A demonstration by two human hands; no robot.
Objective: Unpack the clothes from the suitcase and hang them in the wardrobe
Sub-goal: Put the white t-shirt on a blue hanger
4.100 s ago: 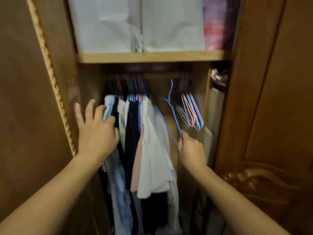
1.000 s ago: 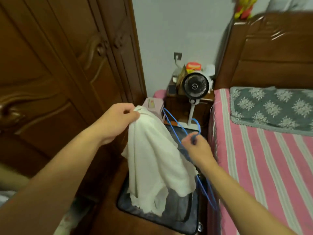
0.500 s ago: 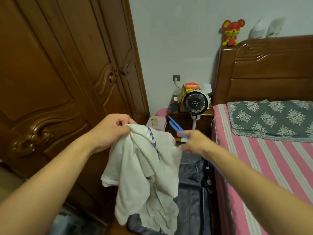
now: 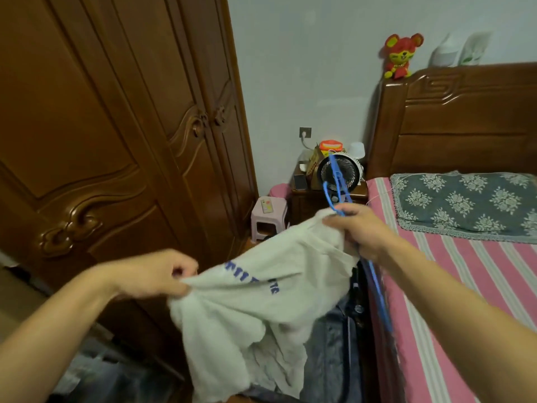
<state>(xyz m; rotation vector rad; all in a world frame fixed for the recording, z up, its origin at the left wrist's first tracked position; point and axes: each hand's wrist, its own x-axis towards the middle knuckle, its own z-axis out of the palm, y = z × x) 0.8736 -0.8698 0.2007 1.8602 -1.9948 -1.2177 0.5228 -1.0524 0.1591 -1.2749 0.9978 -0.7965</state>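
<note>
A white T-shirt (image 4: pixel 261 312) with blue lettering is stretched between my two hands above the dark open suitcase (image 4: pixel 334 344) on the floor. My left hand (image 4: pixel 154 274) pinches one edge of the shirt at the lower left. My right hand (image 4: pixel 357 228) grips the other edge together with a blue wire hanger (image 4: pixel 334 181), whose hook points up and whose lower part runs down past my wrist. The brown wooden wardrobe (image 4: pixel 101 126) fills the left side, its carved doors shut in this view.
A bed with a pink striped sheet (image 4: pixel 465 286) and a grey flowered pillow (image 4: pixel 465 202) lies on the right. A small fan (image 4: pixel 348 170) stands on the nightstand by the wall, a pink stool (image 4: pixel 268 216) beside it. A red toy (image 4: pixel 401 55) sits on the headboard.
I turned from the wardrobe to the suitcase with the hanger and lifted the white shirt. My right hand has now taken hold of the shirt too, and the hands have spread it apart.
</note>
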